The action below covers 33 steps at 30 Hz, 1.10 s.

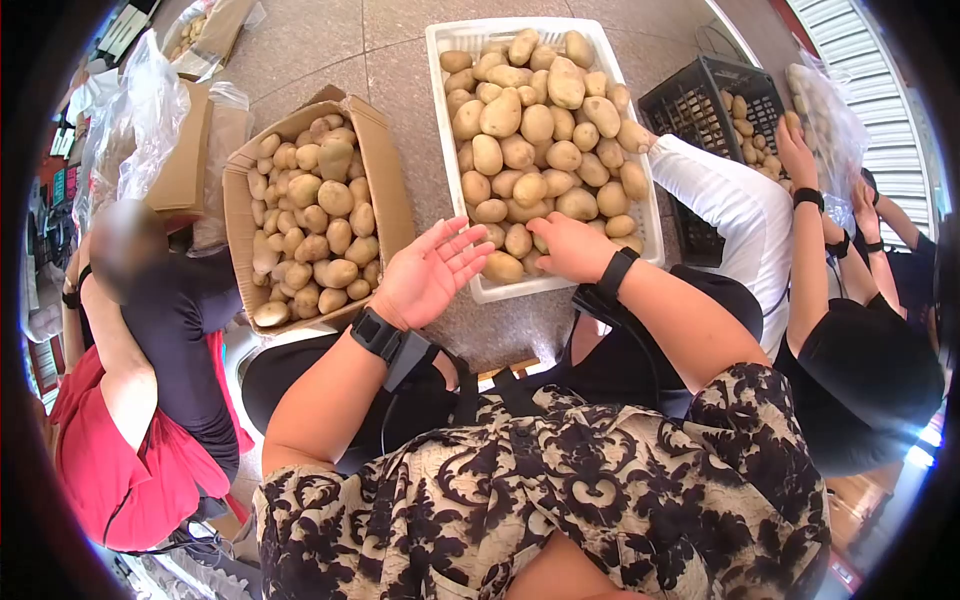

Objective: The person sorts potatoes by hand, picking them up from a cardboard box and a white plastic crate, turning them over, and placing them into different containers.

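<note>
A white plastic crate (643, 222) full of potatoes (537, 124) lies in front of me. My left hand (428, 275) is palm up with its fingers spread, over the crate's near left corner, and holds nothing. At the near edge of the pile, my right hand (575, 248) reaches down onto the potatoes with its fingers bent; whether it grips one is hidden. To the left of the crate stands an open cardboard box (392, 185), also filled with potatoes (336, 198).
A black crate (712, 100) with potatoes is at the upper right. Co-workers sit on both sides; one at the right has a hand (795, 155) by a clear bag (835, 115) of potatoes. Plastic bags (140, 125) and cardboard (183, 150) lie at the upper left.
</note>
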{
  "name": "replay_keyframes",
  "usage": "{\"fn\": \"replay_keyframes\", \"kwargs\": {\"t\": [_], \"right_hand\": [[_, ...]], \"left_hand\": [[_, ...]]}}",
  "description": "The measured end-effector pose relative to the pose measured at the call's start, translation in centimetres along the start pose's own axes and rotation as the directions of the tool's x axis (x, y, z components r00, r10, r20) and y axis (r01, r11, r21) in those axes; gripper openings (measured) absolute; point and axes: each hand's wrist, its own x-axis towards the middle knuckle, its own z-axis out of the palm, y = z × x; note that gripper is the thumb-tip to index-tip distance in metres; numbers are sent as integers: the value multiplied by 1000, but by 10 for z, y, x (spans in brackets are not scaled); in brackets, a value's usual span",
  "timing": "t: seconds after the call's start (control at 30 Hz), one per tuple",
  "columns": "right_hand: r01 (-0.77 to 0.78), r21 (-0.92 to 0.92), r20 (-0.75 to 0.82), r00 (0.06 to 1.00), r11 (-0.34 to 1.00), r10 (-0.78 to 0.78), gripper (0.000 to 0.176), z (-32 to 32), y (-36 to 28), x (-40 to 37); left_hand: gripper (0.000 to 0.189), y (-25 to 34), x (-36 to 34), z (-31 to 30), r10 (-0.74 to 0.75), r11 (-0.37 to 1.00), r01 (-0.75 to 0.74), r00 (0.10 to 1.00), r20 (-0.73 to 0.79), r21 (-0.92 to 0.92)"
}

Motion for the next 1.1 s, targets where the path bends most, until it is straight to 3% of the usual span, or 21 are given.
{"fn": "replay_keyframes", "kwargs": {"t": [0.43,0.6,0.63,0.7,0.77,0.9,1.1], "right_hand": [[31,61,-76,997,998,-26,34,0,1,5],[154,243,-219,970,958,-100,39,-17,-15,-1],[163,245,-215,970,956,-111,39,-19,-19,-1],[113,532,-122,991,839,-56,39,-19,-27,0],[154,788,-85,986,596,-142,39,-15,-32,0],[126,831,-22,981,542,-194,37,-30,-48,-10],[46,758,11,996,650,-83,33,-25,-40,-6]], "left_hand": [[34,0,-2,-1,5,1000,-5,1000,-16,-13],[36,-1,-3,-3,12,1000,-11,999,-33,8],[36,-2,-2,-4,2,1000,-2,999,-41,0],[37,-3,-2,-4,5,1000,-6,998,-66,-10],[37,-3,-2,-2,-22,1000,22,998,-54,6],[29,-6,3,-13,-56,997,57,998,36,-49],[23,-2,2,-19,15,1000,-14,997,-75,18]]}}
